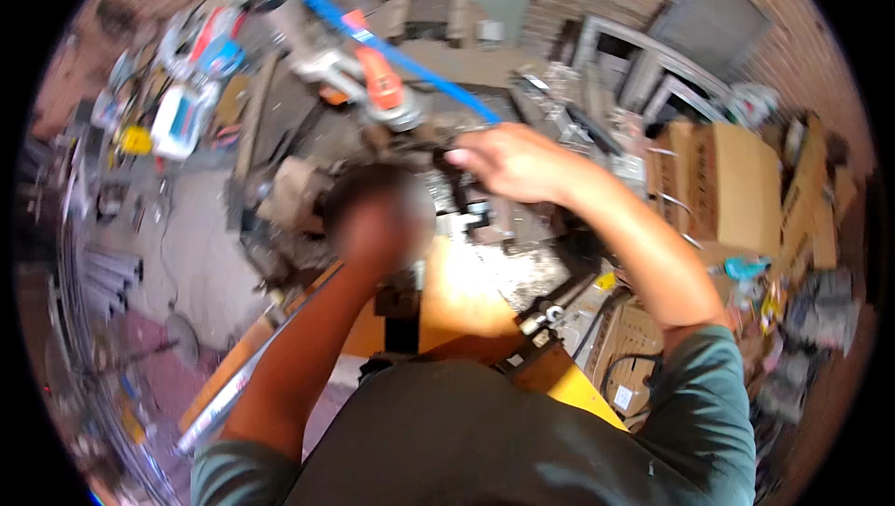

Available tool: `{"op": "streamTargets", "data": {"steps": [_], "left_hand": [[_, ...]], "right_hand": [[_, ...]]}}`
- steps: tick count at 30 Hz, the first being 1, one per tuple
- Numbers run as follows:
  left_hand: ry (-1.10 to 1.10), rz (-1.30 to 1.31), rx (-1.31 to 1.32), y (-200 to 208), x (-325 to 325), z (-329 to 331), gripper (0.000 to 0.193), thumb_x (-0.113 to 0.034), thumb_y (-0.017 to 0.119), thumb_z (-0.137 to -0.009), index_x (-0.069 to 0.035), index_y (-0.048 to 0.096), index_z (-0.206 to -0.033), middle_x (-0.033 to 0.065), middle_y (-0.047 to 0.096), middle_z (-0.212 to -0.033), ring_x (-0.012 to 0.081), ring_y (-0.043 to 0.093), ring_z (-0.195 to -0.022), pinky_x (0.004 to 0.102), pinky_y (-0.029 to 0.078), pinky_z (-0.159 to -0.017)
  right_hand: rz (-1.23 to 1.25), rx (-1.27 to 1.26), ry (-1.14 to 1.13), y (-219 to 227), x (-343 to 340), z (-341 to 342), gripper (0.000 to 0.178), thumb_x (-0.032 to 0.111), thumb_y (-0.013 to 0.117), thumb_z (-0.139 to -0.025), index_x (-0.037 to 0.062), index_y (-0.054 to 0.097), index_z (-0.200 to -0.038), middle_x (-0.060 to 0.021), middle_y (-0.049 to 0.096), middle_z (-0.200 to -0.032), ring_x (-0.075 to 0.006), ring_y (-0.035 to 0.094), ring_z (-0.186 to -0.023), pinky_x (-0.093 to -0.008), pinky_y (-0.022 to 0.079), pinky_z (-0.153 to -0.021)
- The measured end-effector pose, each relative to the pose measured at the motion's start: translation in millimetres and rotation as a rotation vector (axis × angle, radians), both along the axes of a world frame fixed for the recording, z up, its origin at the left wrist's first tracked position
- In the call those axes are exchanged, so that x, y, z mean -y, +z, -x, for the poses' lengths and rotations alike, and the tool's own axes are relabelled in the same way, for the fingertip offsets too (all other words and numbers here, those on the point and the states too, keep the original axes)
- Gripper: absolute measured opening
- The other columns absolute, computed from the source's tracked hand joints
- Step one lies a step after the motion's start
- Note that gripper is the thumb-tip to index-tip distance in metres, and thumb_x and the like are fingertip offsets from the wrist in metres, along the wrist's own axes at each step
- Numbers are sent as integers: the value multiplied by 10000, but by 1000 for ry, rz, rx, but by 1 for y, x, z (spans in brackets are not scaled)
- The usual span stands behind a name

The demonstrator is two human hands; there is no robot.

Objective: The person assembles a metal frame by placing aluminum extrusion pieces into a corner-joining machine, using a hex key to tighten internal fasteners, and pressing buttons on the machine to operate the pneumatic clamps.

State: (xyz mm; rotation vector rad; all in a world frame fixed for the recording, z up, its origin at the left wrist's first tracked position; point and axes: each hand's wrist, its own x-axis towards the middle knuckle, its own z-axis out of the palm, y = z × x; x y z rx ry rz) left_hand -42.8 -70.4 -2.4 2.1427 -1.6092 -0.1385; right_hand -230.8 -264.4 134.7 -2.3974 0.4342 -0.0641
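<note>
A bench machine with a silver and orange motor-like head [380, 82] stands in front of me, its dark metal bed littered with shiny scraps. From its top a blue hose or strip [410, 63] slants down to the right, ending by my right hand [513, 161]. That hand reaches over the machine bed from the right, fingers curled at a dark part I cannot make out. My left hand [373, 231] is over the near left part of the machine, beside a brownish block [292, 194]. Blur hides its fingers and anything in them.
Cardboard boxes [746, 184] and metal frames [634, 68] lean at the right against a brick wall. A white jug [175, 122] and bags are at the far left. Metal profiles [110, 278] lie on the left. A yellow-orange board [466, 296] is between me and the machine.
</note>
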Motion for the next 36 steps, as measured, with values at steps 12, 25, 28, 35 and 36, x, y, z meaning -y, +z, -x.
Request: {"op": "streamTargets", "data": {"steps": [12, 25, 28, 35, 36], "left_hand": [[-24, -71, 130, 4, 4, 4, 406, -373, 693, -926, -8, 640, -755, 271, 704, -784, 480, 659, -743, 538, 496, -813], [24, -153, 125, 14, 7, 12, 432, -383, 690, -942, 21, 652, -793, 290, 708, -829, 511, 646, -830, 582, 497, -836], [35, -153, 115, 14, 8, 12, 438, -389, 691, -943, 20, 648, -791, 282, 705, -831, 509, 642, -846, 582, 500, -840], [24, -105, 140, 6, 2, 6, 438, -375, 706, -938, 4, 606, -741, 275, 680, -778, 495, 629, -788, 562, 484, -820], [13, -98, 131, 4, 4, 7, 437, -372, 707, -937, 4, 604, -738, 272, 678, -772, 494, 626, -781, 560, 484, -820]], "right_hand": [[-242, 142, -252, -42, -36, 4, 381, 307, 524, -1097, 8, 753, -1039, -242, 746, -1019, -440, 706, -1017, -503, 542, -921], [-573, 131, -249, -42, -21, 6, 362, 313, 566, -1082, 32, 781, -1002, -152, 742, -900, -274, 695, -871, -411, 535, -835], [-592, 237, -180, -17, -15, 17, 351, 321, 587, -1075, 46, 789, -993, -120, 717, -843, -231, 660, -828, -394, 523, -802], [-282, 428, -278, -12, -51, 105, 295, 282, 630, -1085, 33, 758, -1177, -155, 781, -999, -243, 737, -851, -378, 557, -789], [-349, 549, -400, -27, -61, 125, 291, 274, 654, -1081, 38, 749, -1222, -118, 786, -973, -213, 723, -829, -351, 560, -774]]}}
